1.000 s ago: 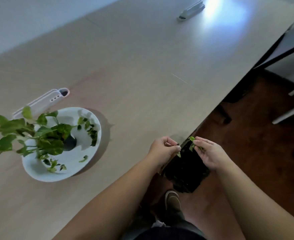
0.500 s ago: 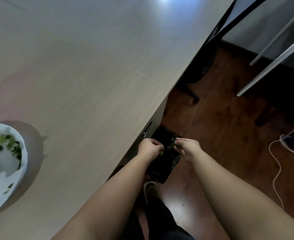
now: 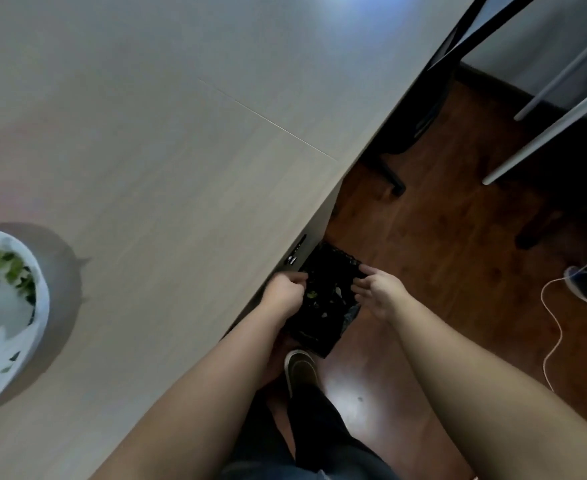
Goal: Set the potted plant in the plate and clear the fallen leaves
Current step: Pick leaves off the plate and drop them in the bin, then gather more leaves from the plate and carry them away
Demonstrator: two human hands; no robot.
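Observation:
A white plate (image 3: 39, 299) shows at the left edge of the wooden table (image 3: 181, 150), with green plant leaves (image 3: 11, 271) over it; the pot is mostly cut off by the frame. Both hands hang past the table's edge over a black bin (image 3: 326, 306) on the floor. My left hand (image 3: 287, 291) has its fingers curled, and I cannot tell whether anything is in it. My right hand (image 3: 377, 292) is spread with nothing in it. A green leaf (image 3: 311, 294) lies inside the bin between the two hands.
Under the hands are a shoe (image 3: 300, 368) and a dark trouser leg on the brown wooden floor. A chair base (image 3: 389, 178) and white furniture legs (image 3: 544, 133) stand at the upper right. A white cable (image 3: 555, 327) trails at the right.
The view swung right, away from the plant, toward the floor. Both hands were pinching leaves together over the bin; now they are apart, the right one spread, and a leaf lies in the bin.

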